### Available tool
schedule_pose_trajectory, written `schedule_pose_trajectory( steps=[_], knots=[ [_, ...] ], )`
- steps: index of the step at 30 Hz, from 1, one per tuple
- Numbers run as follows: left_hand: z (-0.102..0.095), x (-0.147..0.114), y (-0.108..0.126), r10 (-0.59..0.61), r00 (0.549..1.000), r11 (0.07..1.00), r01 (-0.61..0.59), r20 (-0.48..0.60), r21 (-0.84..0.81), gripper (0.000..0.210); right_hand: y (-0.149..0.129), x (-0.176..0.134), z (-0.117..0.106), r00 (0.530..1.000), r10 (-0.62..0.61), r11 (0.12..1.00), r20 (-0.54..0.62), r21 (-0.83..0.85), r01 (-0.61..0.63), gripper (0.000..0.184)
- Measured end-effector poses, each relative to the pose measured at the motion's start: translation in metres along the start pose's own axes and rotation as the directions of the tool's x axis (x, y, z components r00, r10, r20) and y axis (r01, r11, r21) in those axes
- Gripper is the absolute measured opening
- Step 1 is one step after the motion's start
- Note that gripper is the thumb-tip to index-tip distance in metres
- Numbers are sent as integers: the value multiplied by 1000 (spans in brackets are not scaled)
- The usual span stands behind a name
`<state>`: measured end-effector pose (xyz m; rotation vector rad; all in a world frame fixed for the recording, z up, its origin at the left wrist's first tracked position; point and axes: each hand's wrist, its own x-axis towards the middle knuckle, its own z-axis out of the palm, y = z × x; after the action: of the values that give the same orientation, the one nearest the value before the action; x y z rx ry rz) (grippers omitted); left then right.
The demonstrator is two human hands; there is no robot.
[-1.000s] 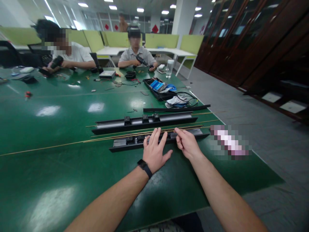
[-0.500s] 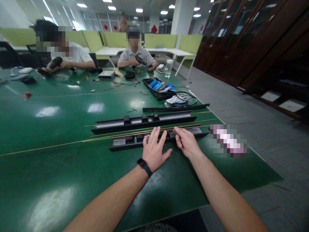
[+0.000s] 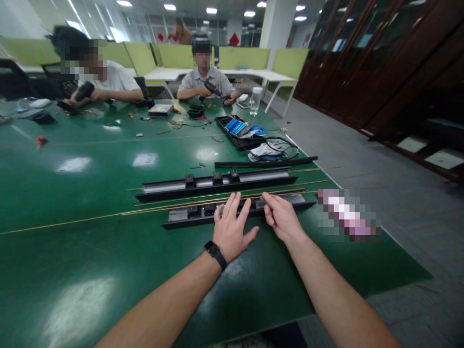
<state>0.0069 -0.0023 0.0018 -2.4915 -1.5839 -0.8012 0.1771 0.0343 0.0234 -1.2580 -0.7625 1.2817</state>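
Observation:
My left hand [image 3: 232, 226] lies spread over the near black channel rail [image 3: 177, 224], its fingertips at a bundle of thin gold-coloured rods [image 3: 150, 210]. It wears a dark watch [image 3: 216, 253] at the wrist. Just to its right, my right hand [image 3: 281, 216] is closed, with the index finger and thumb pinched at the rods. These rods run lengthwise above the near rail and stretch far out to the left. Behind them lies a second black channel rail [image 3: 253, 182] with small black blocks [image 3: 217, 178] in it. My left hand partly hides the blocks in the near rail.
A thin black strip [image 3: 266, 162], gloves with a black cable [image 3: 270, 150] and a black tray [image 3: 239, 140] lie beyond the rails. A clear cup [image 3: 255, 101] stands farther back. Two people sit across the green table [image 3: 108, 270], each holding a power drill. A blurred-out pink object [image 3: 346, 212] lies right.
The view has shifted slightly. Both hands keep almost the same place and pose at the rods, and the rails have not moved.

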Motion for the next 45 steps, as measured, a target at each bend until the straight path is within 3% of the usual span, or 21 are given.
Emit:
schedule_pose_trajectory(
  steps=[45],
  knots=[
    [-1, 1, 1, 4, 1000, 1000, -4, 16, -28, 71, -1, -2, -2, 1000, -29, 999, -4, -31, 29, 36]
  ],
)
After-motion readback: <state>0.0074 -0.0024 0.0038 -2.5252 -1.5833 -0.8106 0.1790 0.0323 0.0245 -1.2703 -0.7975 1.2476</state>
